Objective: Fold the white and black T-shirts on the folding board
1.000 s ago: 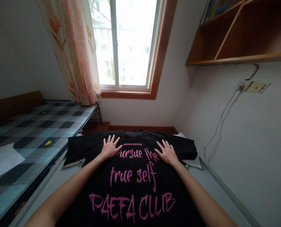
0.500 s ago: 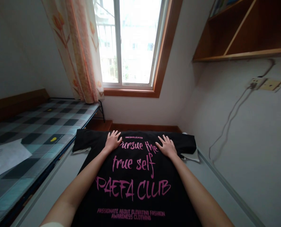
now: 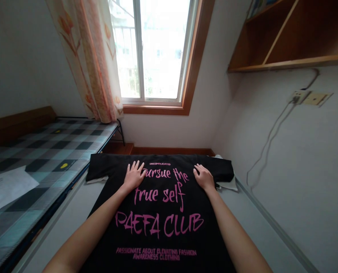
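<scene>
A black T-shirt [image 3: 163, 206] with pink lettering lies spread out, its sleeves stretched to both sides and its lower end running out of view. My left hand [image 3: 134, 176] rests on the cloth left of the upper print, fingers spread. On the opposite side of the print, my right hand [image 3: 204, 177] lies on the shirt with its fingers extended but a little bent. Neither hand grips the cloth. White cloth [image 3: 228, 185] peeks out from under the right sleeve, and some also shows under the left sleeve.
The shirt lies on a pale grey table [image 3: 61, 223]. To the left stands a bed with a checked mattress [image 3: 80, 146], a white paper [image 3: 11, 188] on it. A cable [image 3: 264, 153] hangs down the right wall below a wooden shelf [image 3: 288, 63]. A curtained window [image 3: 163, 49] is ahead.
My right hand has shifted slightly outward and its fingers have drawn in a little. My left hand has moved slightly down the shirt. The view has turned slightly.
</scene>
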The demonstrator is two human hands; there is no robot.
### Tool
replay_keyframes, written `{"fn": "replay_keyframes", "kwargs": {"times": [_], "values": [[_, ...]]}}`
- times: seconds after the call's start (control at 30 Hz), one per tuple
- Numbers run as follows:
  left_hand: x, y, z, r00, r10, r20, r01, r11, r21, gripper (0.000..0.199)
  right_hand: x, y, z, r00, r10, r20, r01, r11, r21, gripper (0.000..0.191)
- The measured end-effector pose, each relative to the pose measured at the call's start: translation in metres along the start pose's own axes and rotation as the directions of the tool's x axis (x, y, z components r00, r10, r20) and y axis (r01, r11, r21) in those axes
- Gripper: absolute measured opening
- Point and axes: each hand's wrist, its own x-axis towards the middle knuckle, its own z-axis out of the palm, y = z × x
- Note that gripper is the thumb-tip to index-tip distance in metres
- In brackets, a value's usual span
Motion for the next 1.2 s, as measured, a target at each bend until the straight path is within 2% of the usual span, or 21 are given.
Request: {"fn": "replay_keyframes", "kwargs": {"times": [0.13,0.27,0.4,0.53,0.73,0.97,1.07,1.2], "values": [[-0.022,0.008,-0.003,0.999,-0.043,0.015,0.042,0.999,0.024,0.059,-0.001,-0.001,-0.002,0.997,-0.066,0.038,0.068,0.996,-0.063,0.051],[-0.054,0.016,-0.006,0.991,-0.126,0.053,0.123,0.990,0.066,0.068,0.001,-0.002,-0.004,0.978,-0.144,0.148,0.161,0.981,-0.109,0.054],[-0.078,0.020,-0.011,0.979,-0.170,0.109,0.162,0.984,0.071,0.074,0.002,-0.002,-0.006,0.975,-0.119,0.189,0.143,0.983,-0.119,0.054],[-0.081,0.021,-0.013,0.976,-0.172,0.131,0.164,0.984,0.067,0.076,0.001,-0.003,-0.006,0.977,-0.108,0.181,0.131,0.985,-0.116,0.054],[-0.062,0.012,-0.006,0.986,-0.123,0.113,0.118,0.992,0.053,0.079,0.004,-0.002,-0.004,0.981,-0.071,0.179,0.093,0.989,-0.118,0.053],[-0.013,-0.006,-0.002,0.990,0.018,0.141,-0.018,1.000,-0.005,0.078,0.002,-0.001,-0.002,0.984,0.015,0.177,0.017,0.984,-0.178,0.058],[0.015,-0.013,-0.004,0.981,0.083,0.173,-0.079,0.996,-0.029,0.076,-0.008,-0.001,-0.005,0.981,-0.084,0.174,0.117,0.975,-0.190,0.060],[0.048,-0.013,-0.012,0.967,0.175,0.183,-0.171,0.985,-0.033,0.068,-0.020,-0.001,-0.011,0.929,-0.302,0.212,0.332,0.935,-0.123,0.056]]}}
